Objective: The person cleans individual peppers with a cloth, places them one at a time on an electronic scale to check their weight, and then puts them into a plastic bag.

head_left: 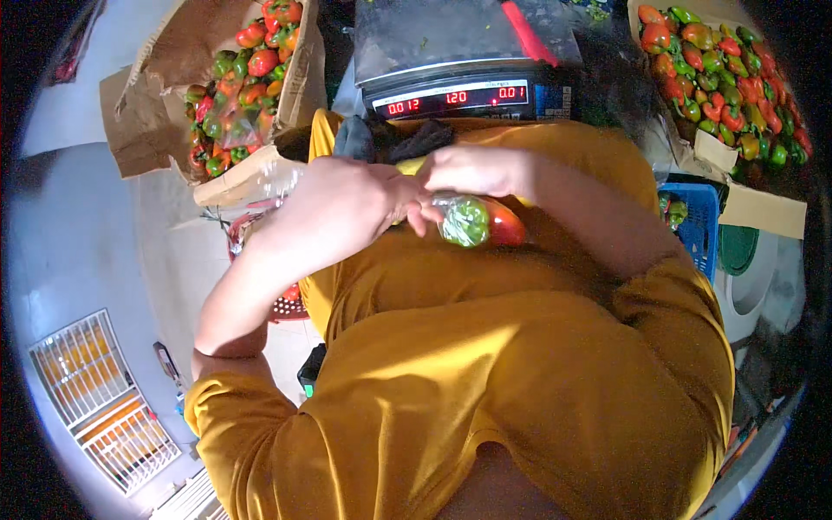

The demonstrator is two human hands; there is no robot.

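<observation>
A clear plastic bag with a green pepper and a red pepper hangs in front of my yellow shirt. My left hand is closed around the gathered neck of the bag, its fingertips next to the green pepper. Just above the bag, my right hand has its fingers bent and pressed together against the left hand, pinching at the same gathered plastic; their tips are partly hidden. Beyond both hands stands a digital scale with a lit red display and a red strip lying on its dark platform.
Cardboard boxes of mixed red and green peppers stand at the far left and far right. A blue plastic crate is by my right arm. A red basket sits low beyond my left forearm. A barred window is at left.
</observation>
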